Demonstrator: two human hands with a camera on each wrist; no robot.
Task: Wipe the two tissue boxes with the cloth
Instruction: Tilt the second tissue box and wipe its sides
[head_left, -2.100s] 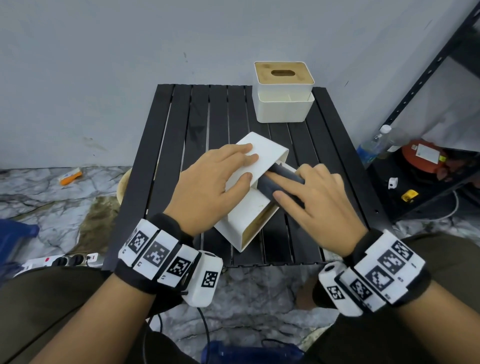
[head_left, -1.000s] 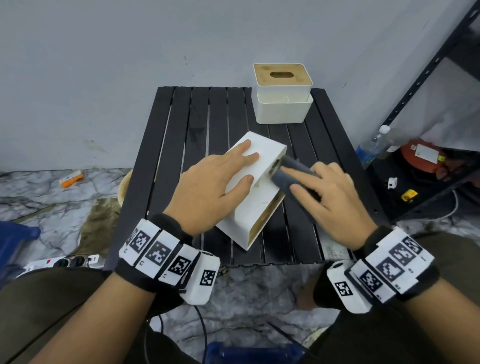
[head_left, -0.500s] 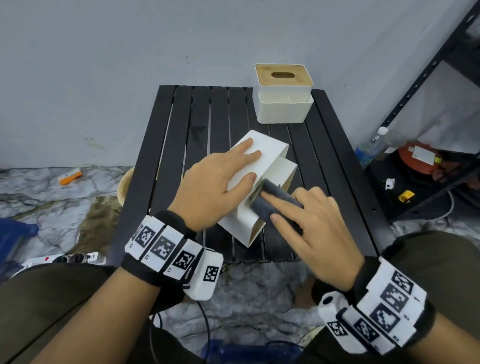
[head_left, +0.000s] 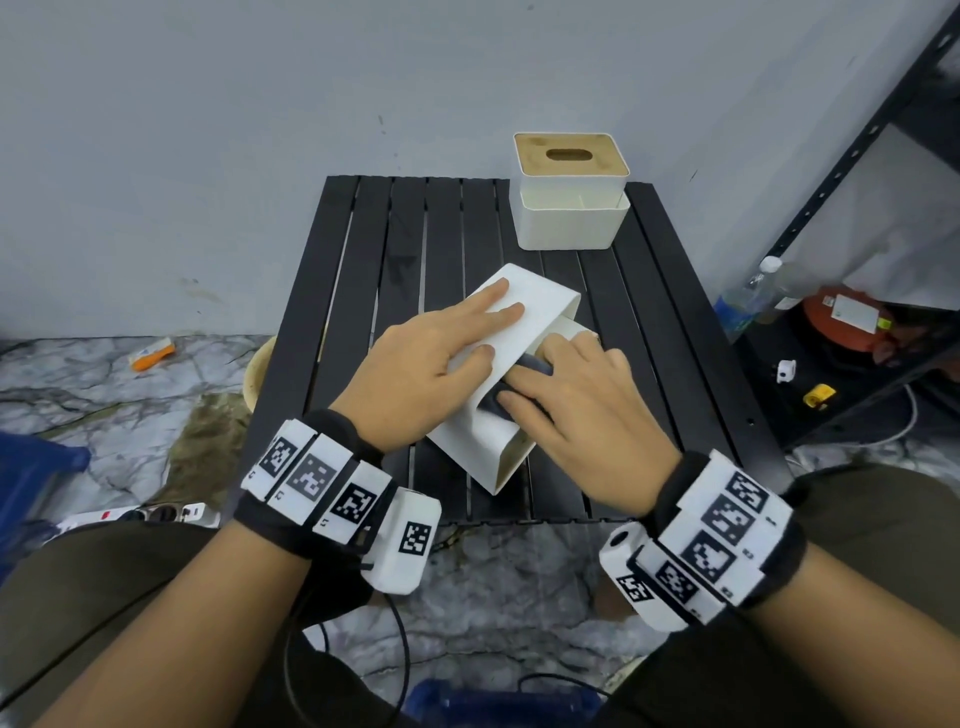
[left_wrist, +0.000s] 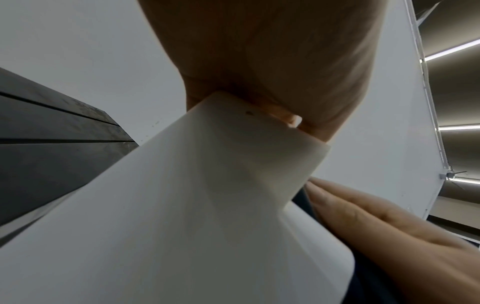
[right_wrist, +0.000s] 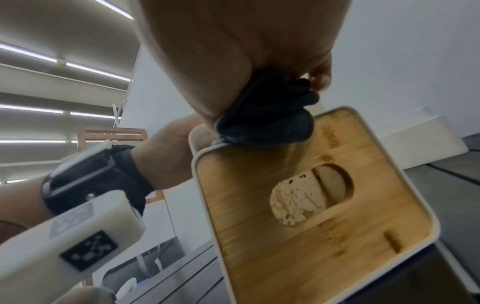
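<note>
A white tissue box (head_left: 467, 441) lies on its side, slanted, on the black slatted table (head_left: 363, 291). My left hand (head_left: 441, 358) rests flat on its upturned white side, fingers straight; the left wrist view shows that palm (left_wrist: 272, 51) on the box (left_wrist: 182, 205). My right hand (head_left: 576, 400) holds a bunched dark grey cloth (head_left: 525, 367) against the top edge of the box's wooden lid face. In the right wrist view the cloth (right_wrist: 267, 119) sits at the lid (right_wrist: 298, 236). The second tissue box (head_left: 569, 208) stands upright at the back right.
A wall runs close behind the table. To the right stands a black shelf rack (head_left: 852, 156) with a bottle (head_left: 748, 301) and a red item (head_left: 841, 322) low down. A power strip (head_left: 130, 514) lies on the floor at the left. The table's near edge (head_left: 519, 517) is by my knees.
My right hand has slid the cloth along the box's lid face, out to the far end, back toward me, and now up to its top edge. My left hand has stayed on the box.
</note>
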